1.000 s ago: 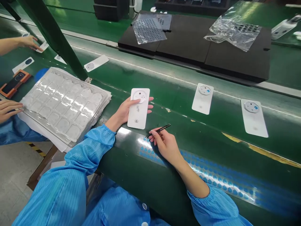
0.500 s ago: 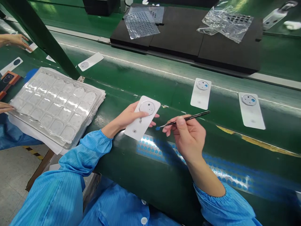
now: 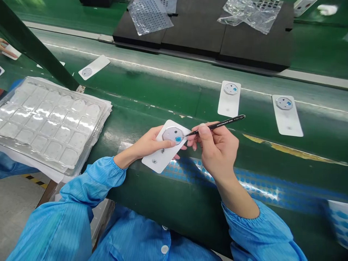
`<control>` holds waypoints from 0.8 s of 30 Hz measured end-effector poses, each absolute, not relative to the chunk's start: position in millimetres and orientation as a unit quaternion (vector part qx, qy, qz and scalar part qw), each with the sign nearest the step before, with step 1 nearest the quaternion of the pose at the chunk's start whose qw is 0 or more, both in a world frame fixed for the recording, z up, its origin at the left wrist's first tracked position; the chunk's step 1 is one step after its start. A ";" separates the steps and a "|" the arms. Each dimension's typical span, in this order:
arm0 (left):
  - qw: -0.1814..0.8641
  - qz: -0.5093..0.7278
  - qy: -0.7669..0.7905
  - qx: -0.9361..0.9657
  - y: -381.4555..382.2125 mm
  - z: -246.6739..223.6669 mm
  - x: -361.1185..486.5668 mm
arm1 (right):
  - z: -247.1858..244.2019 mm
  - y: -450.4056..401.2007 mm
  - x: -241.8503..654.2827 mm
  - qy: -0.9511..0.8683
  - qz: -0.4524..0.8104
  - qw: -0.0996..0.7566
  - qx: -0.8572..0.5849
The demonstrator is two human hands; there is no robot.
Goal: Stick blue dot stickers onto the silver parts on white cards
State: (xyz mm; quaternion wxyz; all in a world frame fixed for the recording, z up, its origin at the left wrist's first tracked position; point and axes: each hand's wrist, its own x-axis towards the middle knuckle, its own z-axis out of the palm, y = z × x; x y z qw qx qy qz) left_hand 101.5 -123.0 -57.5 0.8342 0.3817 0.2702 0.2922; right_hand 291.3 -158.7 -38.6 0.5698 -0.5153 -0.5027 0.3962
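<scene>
Blue sleeves [image 3: 74,210] flank the near edge of the green table [image 3: 163,203]. Just beyond that edge lies a dotted film [image 3: 261,190], its blue dots in rows running toward the right; a second dotted sheet [image 3: 339,221] shows at the right margin.

Above the film's left end, the left hand [image 3: 148,143] is grasping a tilted white card [image 3: 163,161], thumb on the face, other fingers behind. The right hand [image 3: 220,152] is grasping black tweezers [image 3: 230,121], fingers closed around the shaft. The tweezer tips meet a blue dot [image 3: 178,139] on the card's pale disc [image 3: 168,133], beside the left thumb. The step in hand appears to be setting the dot on the disc; whether the tips grip it or it already adheres cannot be told. The next move seems to call for a steady card, exact alignment and a light release.

Left of the hands lies a clear compartmented tray [image 3: 89,137]. Farther across the table rest two white cards [image 3: 228,103] [image 3: 289,121], each with a blue dot on its disc. Beyond them, dark blocks [image 3: 190,34] carry a perforated-looking sheet [image 3: 149,16] and a crumpled clear bag [image 3: 250,14].
</scene>
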 end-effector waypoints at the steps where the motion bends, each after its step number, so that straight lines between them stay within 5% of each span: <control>1: 0.833 0.292 0.271 0.383 -122.9 -57.7 101.3 | -38.6 -158.7 291.2 -0.504 0.395 0.569 -0.516; 24: 0.834 0.279 0.288 0.378 -124.5 -48.7 102.6 | -38.3 -158.1 290.0 -0.512 0.372 0.562 -0.533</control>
